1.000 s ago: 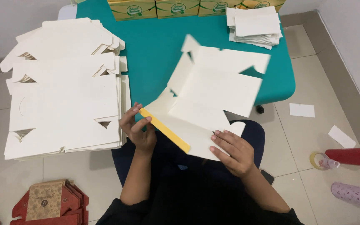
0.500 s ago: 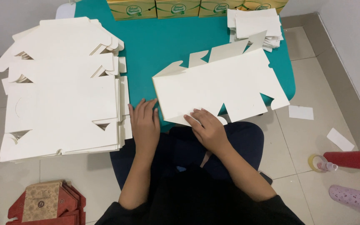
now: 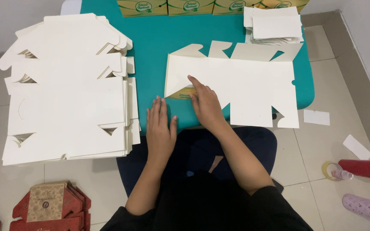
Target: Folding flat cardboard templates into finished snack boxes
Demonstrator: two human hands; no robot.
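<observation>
A flat white cardboard box blank (image 3: pixel 245 83) with several flaps lies on the teal table (image 3: pixel 155 47), its white side up and one yellow printed corner peeking out at its lower left. My right hand (image 3: pixel 205 105) rests palm down on that lower left corner, fingers together, pressing it flat. My left hand (image 3: pixel 160 128) lies flat and empty at the table's near edge, just left of the blank, fingers spread slightly.
A tall stack of white box blanks (image 3: pixel 65 90) sits at the left. A smaller white stack (image 3: pixel 275 23) and a row of yellow-green boxes (image 3: pixel 168 6) stand at the table's far side. Red boxes (image 3: pixel 48 207), a tape roll (image 3: pixel 331 170), a red bottle (image 3: pixel 365 167) and paper scraps lie on the floor.
The box blank, earlier half folded and held in both hands, has been laid flat on the table and slid right. My hands have moved onto and beside it.
</observation>
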